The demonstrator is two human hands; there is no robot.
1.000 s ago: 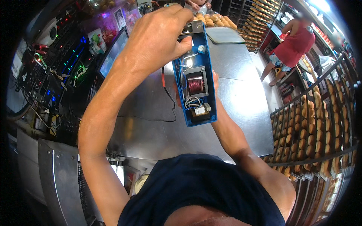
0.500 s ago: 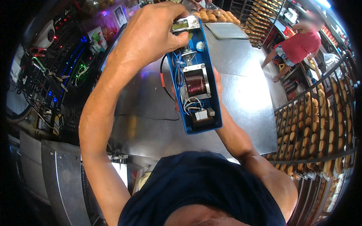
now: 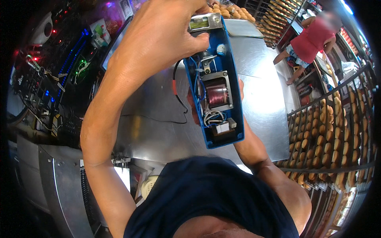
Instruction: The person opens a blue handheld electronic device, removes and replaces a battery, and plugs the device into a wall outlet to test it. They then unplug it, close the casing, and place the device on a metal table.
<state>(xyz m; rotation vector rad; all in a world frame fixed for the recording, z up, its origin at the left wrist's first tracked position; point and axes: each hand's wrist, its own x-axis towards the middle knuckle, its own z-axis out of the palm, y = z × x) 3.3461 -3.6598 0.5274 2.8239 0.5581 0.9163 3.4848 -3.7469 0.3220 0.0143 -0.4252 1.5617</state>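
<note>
Over the steel table I hold up a long blue housing (image 3: 239, 115), its open side facing me. Inside it sit a transformer with a dark red copper coil (image 3: 217, 95), blue and white wires (image 3: 213, 117), and a white block (image 3: 222, 127) near the close end. My right hand (image 3: 241, 88) supports the housing from beneath, its fingers showing along both sides. At the far end my left hand (image 3: 168, 33) has thumb and fingers closed about a metal bracket (image 3: 205, 22) with a yellow-green part inside; its fingertips are partly hidden. A small white-blue round part (image 3: 221, 49) lies beside it.
A black cord (image 3: 179, 97) with a red band trails onto the steel table (image 3: 158, 135). Electronic equipment with lit lamps (image 3: 59, 79) stands at left. Racks of bread rolls (image 3: 325, 139) line the right. A person in red (image 3: 311, 37) stands at a far-right counter.
The blue housing has shifted right and slightly nearer to me, with both hands moving along with it. The left hand keeps its grip at the bracket. The person in red has turned somewhat.
</note>
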